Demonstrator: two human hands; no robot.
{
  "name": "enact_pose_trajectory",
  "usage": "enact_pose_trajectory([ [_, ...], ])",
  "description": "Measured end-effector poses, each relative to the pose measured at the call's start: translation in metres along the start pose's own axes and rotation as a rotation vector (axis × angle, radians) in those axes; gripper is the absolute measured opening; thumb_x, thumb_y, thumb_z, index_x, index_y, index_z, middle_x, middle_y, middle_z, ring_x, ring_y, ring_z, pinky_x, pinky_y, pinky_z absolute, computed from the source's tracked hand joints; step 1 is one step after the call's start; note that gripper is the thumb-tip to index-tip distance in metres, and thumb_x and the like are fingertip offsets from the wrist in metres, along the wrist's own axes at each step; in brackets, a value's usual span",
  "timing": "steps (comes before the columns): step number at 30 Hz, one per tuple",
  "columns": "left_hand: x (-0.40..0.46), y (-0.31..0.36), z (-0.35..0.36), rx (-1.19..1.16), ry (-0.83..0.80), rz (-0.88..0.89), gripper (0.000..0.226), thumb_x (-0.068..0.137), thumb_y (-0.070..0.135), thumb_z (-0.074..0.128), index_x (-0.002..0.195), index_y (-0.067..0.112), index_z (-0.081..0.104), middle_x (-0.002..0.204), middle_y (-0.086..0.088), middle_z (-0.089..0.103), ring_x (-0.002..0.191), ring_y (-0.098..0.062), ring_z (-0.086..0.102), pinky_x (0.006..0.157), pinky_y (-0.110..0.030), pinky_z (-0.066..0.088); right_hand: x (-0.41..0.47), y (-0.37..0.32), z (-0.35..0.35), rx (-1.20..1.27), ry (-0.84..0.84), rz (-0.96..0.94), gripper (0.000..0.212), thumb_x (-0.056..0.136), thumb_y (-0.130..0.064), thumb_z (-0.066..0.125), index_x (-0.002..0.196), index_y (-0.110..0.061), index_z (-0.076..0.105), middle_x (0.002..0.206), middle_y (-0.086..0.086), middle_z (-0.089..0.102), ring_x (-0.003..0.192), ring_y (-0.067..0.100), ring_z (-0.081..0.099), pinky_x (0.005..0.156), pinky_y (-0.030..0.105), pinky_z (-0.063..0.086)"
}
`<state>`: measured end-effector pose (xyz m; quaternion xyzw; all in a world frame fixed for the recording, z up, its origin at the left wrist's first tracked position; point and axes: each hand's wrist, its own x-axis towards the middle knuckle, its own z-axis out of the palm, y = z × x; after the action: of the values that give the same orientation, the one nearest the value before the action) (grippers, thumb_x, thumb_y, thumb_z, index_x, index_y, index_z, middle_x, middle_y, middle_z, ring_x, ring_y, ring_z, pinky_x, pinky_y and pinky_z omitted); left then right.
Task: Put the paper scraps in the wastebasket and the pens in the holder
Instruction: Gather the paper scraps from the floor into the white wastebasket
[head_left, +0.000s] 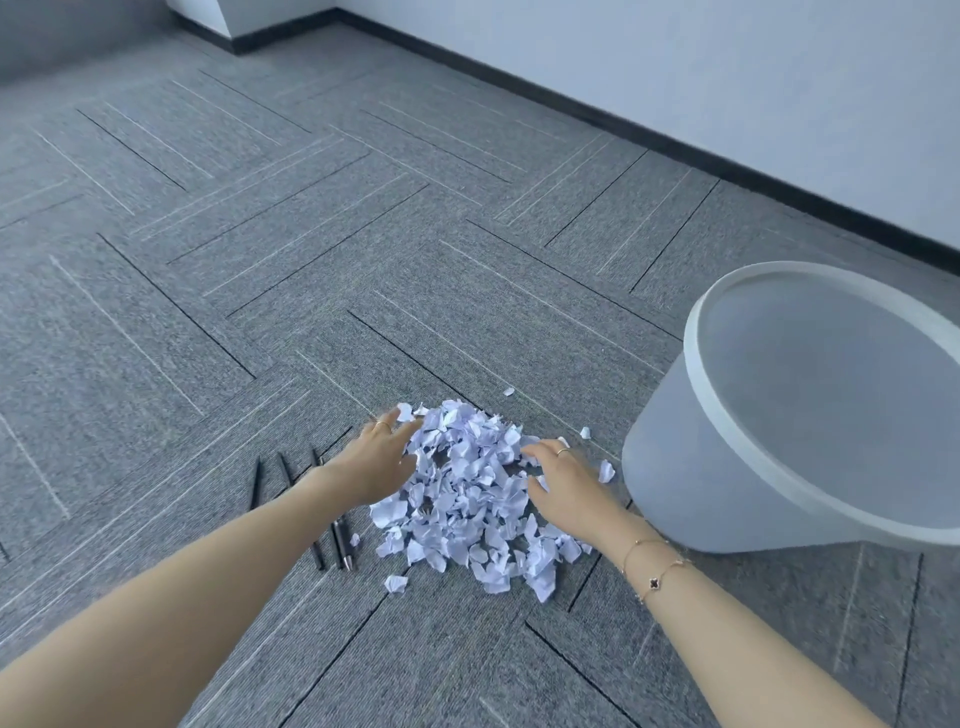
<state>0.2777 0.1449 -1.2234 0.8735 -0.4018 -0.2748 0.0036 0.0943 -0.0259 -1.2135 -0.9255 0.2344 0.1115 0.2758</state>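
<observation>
White paper scraps (462, 493) heaped on carpet (208, 260). Left hand (376, 462) and right hand (563, 480) flank the heap, fingers spread, gripping nothing. Pens (337, 535) just left; wastebasket (691, 467) right.

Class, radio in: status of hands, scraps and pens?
Left hand, right hand open, flanking scrap pile. Pens on carpet, left. Wastebasket right, nothing visible inside. No holder seen.

A: The carpet (311, 249) is showing grey, with thin dark and pale lines in a herringbone layout.
B: The paper scraps (467, 493) are looking pale lilac-white, the pens (340, 540) black, the wastebasket (670, 467) frosted white.
</observation>
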Motion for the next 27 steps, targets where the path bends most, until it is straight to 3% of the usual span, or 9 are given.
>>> enact_pose_trajectory([
  [3,0.022,-0.002,0.005,-0.013,0.028,-0.007,0.055,0.096,0.029,0.036,0.146,0.028,0.013,0.156,-0.008,0.0,0.14,-0.034,0.017,0.112,-0.054,0.024,0.026,0.001,0.008,0.001,-0.018,0.0,0.046,0.095,-0.025,0.042,0.139,-0.015,0.031,0.15,0.006,0.024,0.13,0.023,0.035,0.1,0.039,0.042],
  [5,0.039,0.003,0.007,-0.022,0.082,0.004,0.055,0.096,0.026,0.037,0.146,0.028,0.014,0.156,-0.008,0.0,0.142,-0.034,0.011,0.112,-0.052,0.02,0.044,-0.001,0.013,0.018,-0.019,0.01,0.053,0.094,-0.024,0.042,0.143,-0.015,0.023,0.155,0.008,0.01,0.142,0.028,0.013,0.113,0.045,0.025],
  [7,0.057,0.012,0.008,-0.027,0.128,0.026,0.055,0.096,0.022,0.037,0.146,0.028,0.015,0.156,-0.008,0.001,0.142,-0.033,0.009,0.112,-0.052,0.019,0.064,-0.003,0.017,0.027,0.012,0.016,0.056,0.094,-0.024,0.042,0.145,-0.015,0.019,0.156,0.009,0.006,0.143,0.03,0.005,0.115,0.046,0.016],
  [13,0.082,0.02,0.028,0.009,0.088,0.126,0.047,0.098,0.029,0.032,0.143,0.033,0.019,0.156,-0.003,0.007,0.143,-0.029,0.009,0.115,-0.053,0.016,0.093,-0.002,0.035,0.067,-0.019,-0.038,0.056,0.096,-0.024,0.037,0.147,-0.019,0.014,0.156,0.005,0.012,0.143,0.027,0.007,0.116,0.045,0.014],
  [16,0.072,0.014,0.036,0.022,0.088,0.127,0.044,0.098,0.032,0.03,0.142,0.032,0.023,0.156,-0.003,0.011,0.142,-0.028,0.016,0.115,-0.051,0.017,0.091,0.0,0.048,0.027,-0.017,-0.044,0.051,0.097,-0.025,0.035,0.145,-0.021,0.021,0.155,0.001,0.017,0.142,0.025,0.01,0.115,0.047,0.018],
  [20,0.05,0.003,0.041,0.031,0.116,0.141,0.044,0.098,0.031,0.032,0.141,0.028,0.028,0.154,-0.004,0.016,0.139,-0.024,0.024,0.114,-0.043,0.019,0.076,-0.003,0.056,0.005,0.02,-0.119,0.045,0.096,-0.022,0.037,0.14,-0.019,0.033,0.15,0.0,0.03,0.139,0.02,0.021,0.115,0.042,0.023],
  [27,0.01,0.002,0.059,-0.002,0.12,0.114,0.043,0.099,0.034,0.024,0.14,0.024,0.03,0.155,-0.003,0.016,0.143,-0.023,0.012,0.114,-0.04,0.015,0.031,-0.003,0.065,-0.034,-0.009,-0.124,0.048,0.093,-0.021,0.044,0.139,-0.016,0.034,0.15,0.002,0.028,0.139,0.019,0.02,0.115,0.039,0.022],
])
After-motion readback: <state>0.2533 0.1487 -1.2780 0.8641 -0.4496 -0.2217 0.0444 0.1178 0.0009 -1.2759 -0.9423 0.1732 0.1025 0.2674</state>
